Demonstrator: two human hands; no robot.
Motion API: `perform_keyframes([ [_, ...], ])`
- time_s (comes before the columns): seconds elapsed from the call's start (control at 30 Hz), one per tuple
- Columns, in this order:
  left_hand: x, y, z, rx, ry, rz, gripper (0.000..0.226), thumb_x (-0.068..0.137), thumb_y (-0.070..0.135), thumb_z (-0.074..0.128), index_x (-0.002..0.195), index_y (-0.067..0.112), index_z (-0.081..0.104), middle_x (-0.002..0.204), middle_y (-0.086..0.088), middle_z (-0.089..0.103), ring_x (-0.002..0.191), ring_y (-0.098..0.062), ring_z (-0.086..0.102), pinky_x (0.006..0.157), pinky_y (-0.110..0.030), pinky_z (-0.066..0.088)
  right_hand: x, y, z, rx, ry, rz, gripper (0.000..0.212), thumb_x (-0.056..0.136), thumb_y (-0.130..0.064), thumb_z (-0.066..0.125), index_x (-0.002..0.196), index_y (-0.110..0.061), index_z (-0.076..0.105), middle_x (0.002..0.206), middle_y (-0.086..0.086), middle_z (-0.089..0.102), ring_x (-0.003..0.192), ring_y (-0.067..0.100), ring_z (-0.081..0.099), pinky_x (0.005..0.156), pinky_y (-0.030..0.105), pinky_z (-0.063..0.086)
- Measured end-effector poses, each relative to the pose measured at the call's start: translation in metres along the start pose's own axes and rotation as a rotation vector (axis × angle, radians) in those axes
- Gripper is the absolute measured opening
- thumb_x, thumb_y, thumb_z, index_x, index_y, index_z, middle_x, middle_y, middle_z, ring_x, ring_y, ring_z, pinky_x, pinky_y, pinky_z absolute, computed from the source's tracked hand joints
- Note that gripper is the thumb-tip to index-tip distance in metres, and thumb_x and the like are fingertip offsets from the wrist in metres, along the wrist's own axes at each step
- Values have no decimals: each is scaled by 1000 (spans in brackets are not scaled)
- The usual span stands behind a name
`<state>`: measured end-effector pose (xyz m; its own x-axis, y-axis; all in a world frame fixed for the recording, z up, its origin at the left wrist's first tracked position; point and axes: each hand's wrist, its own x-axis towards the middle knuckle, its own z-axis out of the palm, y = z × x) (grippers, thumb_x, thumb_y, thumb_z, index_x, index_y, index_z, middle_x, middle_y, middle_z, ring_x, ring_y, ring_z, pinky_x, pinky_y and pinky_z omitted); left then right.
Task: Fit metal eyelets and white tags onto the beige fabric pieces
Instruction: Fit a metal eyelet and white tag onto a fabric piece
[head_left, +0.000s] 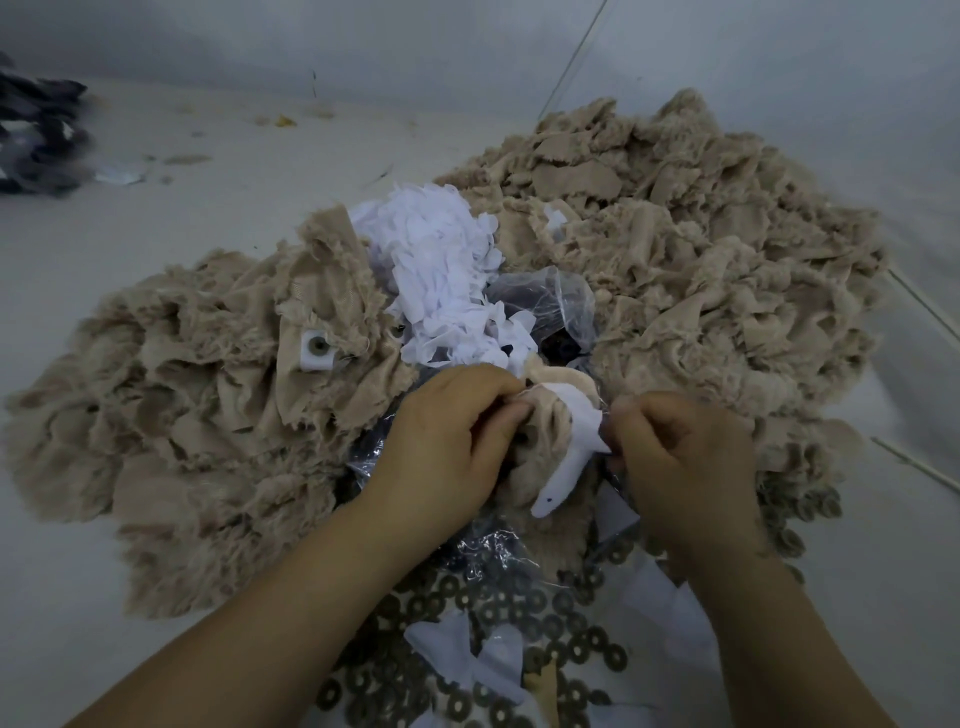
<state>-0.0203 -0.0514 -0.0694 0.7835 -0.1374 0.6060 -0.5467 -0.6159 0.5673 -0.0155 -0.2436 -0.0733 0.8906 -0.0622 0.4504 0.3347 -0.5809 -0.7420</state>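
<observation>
Now my left hand (447, 441) grips a beige fabric piece (540, 431), my right hand (675, 462) pinches the white tag (574, 441) against it; next, I reckon, an eyelet through its hole.

— What can't you make out from up here?

— My left hand (447, 441) curls over the beige fabric piece (540, 441), so my fingertips and any eyelet under them are hidden. My right hand (685, 467) covers the near end of the white tag (576, 447).

— And farther out?

— The dark cloth heap (41, 135) is blurred and cut by the left edge. The metal rings (519, 623) run off the bottom edge. The contents of the clear plastic bag (545, 301) are too dark to tell.
</observation>
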Motion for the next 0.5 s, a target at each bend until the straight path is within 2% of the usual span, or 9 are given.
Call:
perform_keyframes([
  [0.07,1,2,1,-56,40,-58,15,93,15,59,85,6,68,76,4,62,71,-6,53,67,-11,39,-2,-2,-6,65,-245,50,35,84,-6,60,61,-31,68,47,-10,59,40,11,50,42,24,44],
  [0.1,2,3,2,-77,58,-78,13,91,14,60,84,6,68,74,5,62,70,-6,54,65,-12,41,-3,-6,-6,134,-349,70,37,83,1,62,70,-32,73,53,-10,64,46,9,57,47,26,52],
  [0.17,3,7,4,-122,77,-120,12,90,15,61,84,8,68,73,6,63,70,-6,57,63,-14,43,-7,-11,-2,252,-434,83,23,85,2,68,89,-19,78,77,4,75,73,28,71,67,44,60],
  [0.2,4,9,5,-150,79,-149,10,90,16,61,86,10,68,74,6,64,71,-6,59,63,-16,46,-9,-13,2,286,-405,71,20,85,-1,71,95,-17,77,85,4,76,80,26,72,71,42,61],
  [0.27,3,11,6,-229,78,-238,3,91,14,63,91,14,66,78,5,67,73,-8,63,67,-28,54,-9,-17,8,309,-297,66,21,84,-7,75,101,-21,74,90,-7,76,84,10,72,72,26,59],
  [0.33,0,14,8,-361,93,-336,4,94,17,62,91,14,61,81,-1,68,77,-18,67,70,-45,56,-9,-17,11,355,-250,110,22,84,-7,75,97,-25,74,87,-14,76,81,1,71,68,16,55],
  [0.37,-2,17,7,-426,109,-371,13,94,25,61,89,12,61,80,-5,67,76,-23,66,69,-49,55,-10,-19,11,374,-237,122,25,85,-5,74,93,-29,73,84,-18,75,79,-1,70,66,12,54],
  [0.43,-7,20,5,-520,106,-397,31,89,41,62,85,11,62,79,-10,64,72,-27,64,65,-45,56,-12,-17,13,380,-218,121,31,84,-2,73,88,-33,72,81,-21,75,77,-2,71,64,11,53],
  [0.5,-13,23,4,-520,30,-368,32,80,43,69,85,12,65,82,-5,65,76,-18,65,66,-35,56,-12,-15,14,397,-211,139,31,83,-2,74,89,-33,73,84,-17,76,79,3,72,65,15,55],
])
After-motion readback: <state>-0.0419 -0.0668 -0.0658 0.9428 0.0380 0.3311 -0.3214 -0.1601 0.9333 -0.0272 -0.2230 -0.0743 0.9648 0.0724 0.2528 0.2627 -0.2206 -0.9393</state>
